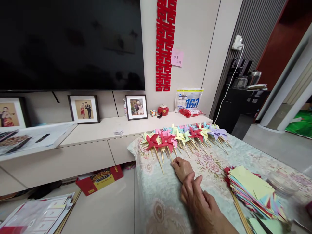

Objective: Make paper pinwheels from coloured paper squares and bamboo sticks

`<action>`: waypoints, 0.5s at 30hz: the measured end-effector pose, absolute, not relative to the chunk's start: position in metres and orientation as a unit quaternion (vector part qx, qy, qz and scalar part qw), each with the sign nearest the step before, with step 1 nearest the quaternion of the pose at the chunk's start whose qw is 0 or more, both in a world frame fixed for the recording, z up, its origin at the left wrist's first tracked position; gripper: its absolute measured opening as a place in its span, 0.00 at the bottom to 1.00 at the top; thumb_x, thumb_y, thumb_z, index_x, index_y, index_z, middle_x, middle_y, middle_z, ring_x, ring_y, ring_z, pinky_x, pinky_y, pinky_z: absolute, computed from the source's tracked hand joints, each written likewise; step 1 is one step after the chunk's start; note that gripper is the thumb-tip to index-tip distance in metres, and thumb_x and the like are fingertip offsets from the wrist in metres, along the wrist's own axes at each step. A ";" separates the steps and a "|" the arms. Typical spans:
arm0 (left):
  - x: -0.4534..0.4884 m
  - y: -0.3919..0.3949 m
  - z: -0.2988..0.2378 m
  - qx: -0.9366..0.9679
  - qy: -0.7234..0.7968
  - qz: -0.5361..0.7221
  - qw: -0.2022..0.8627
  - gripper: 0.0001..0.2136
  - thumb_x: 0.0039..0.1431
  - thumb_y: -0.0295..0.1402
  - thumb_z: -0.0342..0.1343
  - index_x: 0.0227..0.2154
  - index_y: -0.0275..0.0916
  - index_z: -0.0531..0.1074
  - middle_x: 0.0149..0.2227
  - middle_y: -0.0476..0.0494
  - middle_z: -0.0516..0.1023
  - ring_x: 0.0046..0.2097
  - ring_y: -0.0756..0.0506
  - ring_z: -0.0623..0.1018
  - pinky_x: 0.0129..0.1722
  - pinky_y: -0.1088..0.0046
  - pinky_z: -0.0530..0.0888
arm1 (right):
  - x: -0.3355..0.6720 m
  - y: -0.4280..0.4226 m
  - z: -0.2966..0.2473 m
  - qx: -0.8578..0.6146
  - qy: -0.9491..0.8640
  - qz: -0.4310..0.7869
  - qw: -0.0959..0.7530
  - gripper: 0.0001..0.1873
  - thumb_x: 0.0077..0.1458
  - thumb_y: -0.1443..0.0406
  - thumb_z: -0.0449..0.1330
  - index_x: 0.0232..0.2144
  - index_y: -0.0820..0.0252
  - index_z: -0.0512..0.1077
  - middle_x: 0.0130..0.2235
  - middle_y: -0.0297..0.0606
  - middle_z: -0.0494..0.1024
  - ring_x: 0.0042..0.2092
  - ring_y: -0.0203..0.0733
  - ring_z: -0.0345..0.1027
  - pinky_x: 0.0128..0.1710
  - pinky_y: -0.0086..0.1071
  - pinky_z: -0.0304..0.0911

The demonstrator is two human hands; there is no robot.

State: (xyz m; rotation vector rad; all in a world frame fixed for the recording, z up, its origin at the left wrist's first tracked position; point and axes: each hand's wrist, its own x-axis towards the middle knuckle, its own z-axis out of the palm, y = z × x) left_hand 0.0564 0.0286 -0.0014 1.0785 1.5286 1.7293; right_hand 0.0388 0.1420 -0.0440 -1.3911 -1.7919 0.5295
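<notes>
My right hand (182, 168) is the farther one, pinching the lower end of a wooden pinwheel stick (170, 154). At the top of that stick is a red paper pinwheel (165, 141). Nearer to me, my left hand (198, 196) overlaps the right wrist in view, its fingers loosely bent and apart, with nothing seen in it. The right forearm is hidden behind it. Many finished pinwheels (192, 133) in red, yellow, pink, blue and purple lie in a row at the table's far edge, sticks toward me.
Flowered tablecloth (158, 191) covers the table. Stacked cut paper (253, 185), loose sticks (240, 208), dark-handled scissors (263, 224) and a clear round container (282, 182) lie at right. Behind stands a white cabinet (107, 131) with photo frames (84, 109), a red pot (163, 110) and a plastic pack (188, 99).
</notes>
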 end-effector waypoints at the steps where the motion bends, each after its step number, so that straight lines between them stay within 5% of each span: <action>1: 0.061 0.018 -0.004 0.408 0.573 0.647 0.293 0.15 0.66 0.38 0.56 0.53 0.43 0.72 0.58 0.38 0.71 0.54 0.40 0.75 0.52 0.55 0.74 | 0.038 0.142 -0.043 -0.544 -0.712 0.217 0.387 0.09 0.51 0.61 0.57 0.20 0.51 0.72 0.22 0.35 0.78 0.26 0.46 0.69 0.28 0.37 0.60; 15: 0.068 0.002 -0.004 0.422 0.563 0.641 0.308 0.13 0.66 0.38 0.55 0.52 0.43 0.72 0.56 0.38 0.73 0.51 0.42 0.76 0.49 0.59 0.76 | 0.045 0.141 -0.042 -0.533 -0.708 0.219 0.408 0.12 0.55 0.57 0.54 0.28 0.54 0.73 0.28 0.36 0.78 0.30 0.43 0.70 0.33 0.33 0.62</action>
